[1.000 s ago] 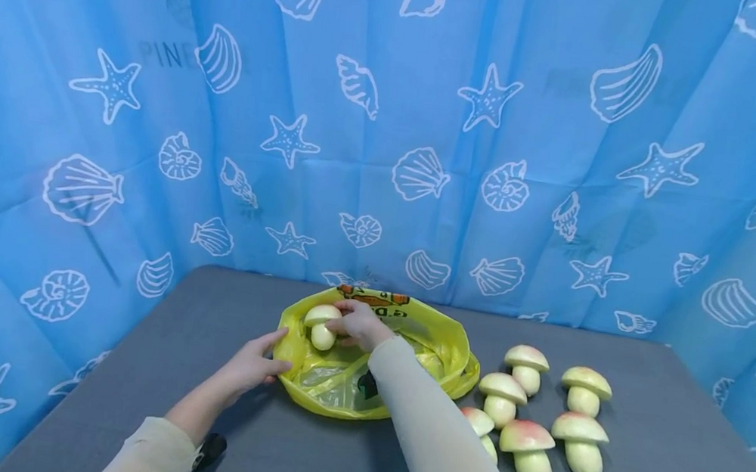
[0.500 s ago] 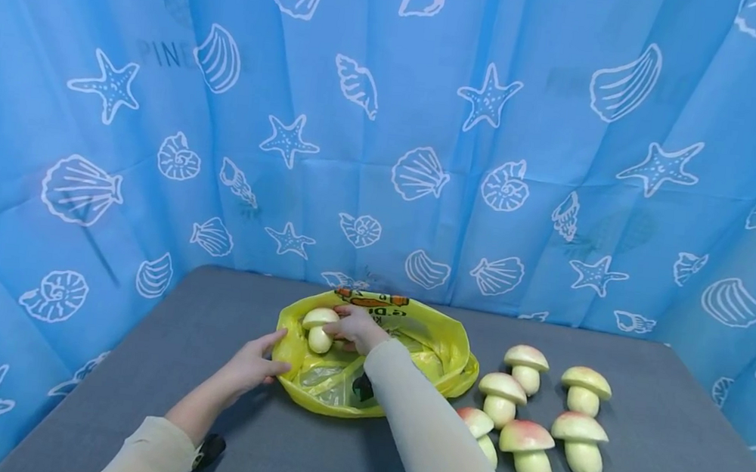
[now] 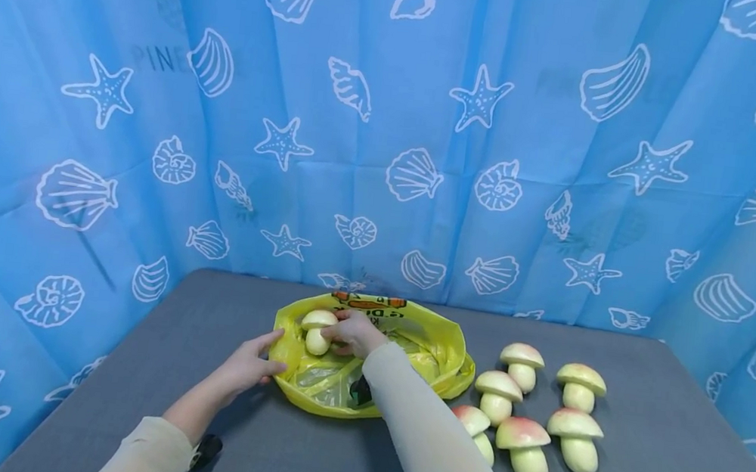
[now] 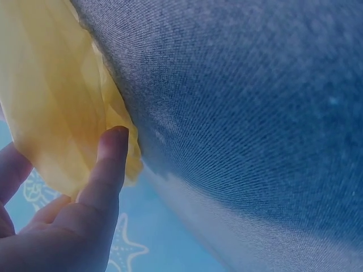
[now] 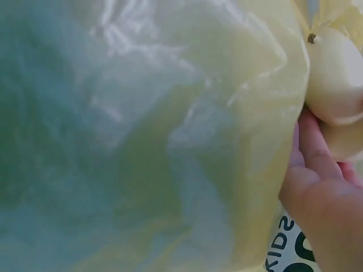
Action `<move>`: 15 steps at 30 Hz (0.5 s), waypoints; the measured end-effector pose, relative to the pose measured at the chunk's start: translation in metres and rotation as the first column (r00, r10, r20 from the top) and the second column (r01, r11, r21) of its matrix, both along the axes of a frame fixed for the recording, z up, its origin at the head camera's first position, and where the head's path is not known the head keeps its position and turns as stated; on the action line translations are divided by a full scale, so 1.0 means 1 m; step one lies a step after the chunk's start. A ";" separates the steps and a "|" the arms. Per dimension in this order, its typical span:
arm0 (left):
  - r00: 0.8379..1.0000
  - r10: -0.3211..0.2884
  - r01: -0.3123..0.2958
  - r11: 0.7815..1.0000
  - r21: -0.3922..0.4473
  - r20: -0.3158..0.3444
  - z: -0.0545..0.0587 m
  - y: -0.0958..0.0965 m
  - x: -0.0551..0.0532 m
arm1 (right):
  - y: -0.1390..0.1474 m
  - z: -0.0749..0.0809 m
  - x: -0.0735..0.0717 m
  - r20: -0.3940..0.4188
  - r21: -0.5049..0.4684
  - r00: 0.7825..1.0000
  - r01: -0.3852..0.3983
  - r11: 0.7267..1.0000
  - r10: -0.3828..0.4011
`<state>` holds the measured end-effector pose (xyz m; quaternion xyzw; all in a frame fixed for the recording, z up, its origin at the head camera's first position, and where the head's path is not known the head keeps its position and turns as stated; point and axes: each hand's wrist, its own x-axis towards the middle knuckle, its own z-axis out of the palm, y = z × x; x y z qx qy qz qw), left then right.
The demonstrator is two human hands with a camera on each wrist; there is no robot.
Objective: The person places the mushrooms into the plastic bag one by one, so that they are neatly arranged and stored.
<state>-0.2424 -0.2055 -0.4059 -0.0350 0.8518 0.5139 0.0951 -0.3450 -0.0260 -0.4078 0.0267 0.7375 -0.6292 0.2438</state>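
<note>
A yellow plastic bag (image 3: 307,400) lies on the table with its mouth spread wide. Inside its left part stands a pale mushroom (image 3: 317,342), cap up, its stem and cap also partly in the right wrist view. My right hand (image 3: 356,334) reaches into the bag and holds this mushroom from the right, fingers at its stem. At the bag's left side, my left hand (image 3: 248,364) touches the outer wall, with thumb and forefinger apart. The left wrist view has the thumb (image 4: 108,158) lying against the yellow plastic.
To the right of the bag, several more mushrooms (image 3: 523,436) with reddish caps stand or lean on the grey table (image 3: 646,436). A blue curtain (image 3: 421,217) with white shells and starfish hangs behind. A small dark object (image 3: 207,449) is beside the left wrist.
The whole head view has shifted slightly. My right hand and the mushroom have stayed almost in place within the bag, and my left hand keeps touching its side.
</note>
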 end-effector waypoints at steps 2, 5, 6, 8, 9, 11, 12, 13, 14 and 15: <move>1.000 0.001 -0.001 1.000 0.000 -0.002 -0.001 0.000 0.000 | -0.001 -0.002 -0.001 -0.001 -0.004 1.000 -0.002 1.000 0.002; 1.000 0.006 -0.006 1.000 -0.002 0.000 -0.002 0.000 -0.001 | -0.002 -0.003 -0.002 0.000 -0.011 1.000 -0.009 1.000 0.009; 1.000 0.008 -0.008 1.000 -0.003 0.000 -0.002 0.000 -0.001 | -0.002 -0.004 -0.002 0.002 -0.014 1.000 -0.010 1.000 0.010; 1.000 0.011 -0.011 1.000 -0.005 0.002 -0.002 0.000 -0.001 | -0.002 -0.003 -0.002 0.005 -0.015 1.000 -0.012 1.000 0.013; 1.000 0.012 -0.012 1.000 -0.005 0.003 -0.002 0.000 -0.001 | -0.002 -0.003 -0.002 0.006 -0.015 1.000 -0.014 1.000 0.014; 1.000 0.012 -0.012 1.000 -0.006 0.004 -0.002 0.001 -0.001 | -0.002 -0.002 -0.001 0.010 -0.015 1.000 -0.016 1.000 0.016; 1.000 0.012 -0.012 1.000 -0.007 0.004 -0.002 0.000 -0.001 | -0.001 -0.002 -0.001 0.011 -0.014 1.000 -0.017 1.000 0.017; 1.000 0.012 -0.011 1.000 -0.007 0.004 -0.001 0.000 -0.001 | -0.001 -0.001 -0.001 0.009 -0.008 1.000 -0.018 1.000 0.018; 1.000 0.010 -0.010 1.000 -0.007 0.002 -0.001 0.000 -0.001 | 0.000 0.000 -0.001 0.009 -0.007 1.000 -0.017 1.000 0.017; 1.000 0.010 -0.010 1.000 -0.007 0.001 -0.001 0.000 -0.001 | 0.001 0.000 0.000 0.008 -0.004 1.000 -0.018 1.000 0.018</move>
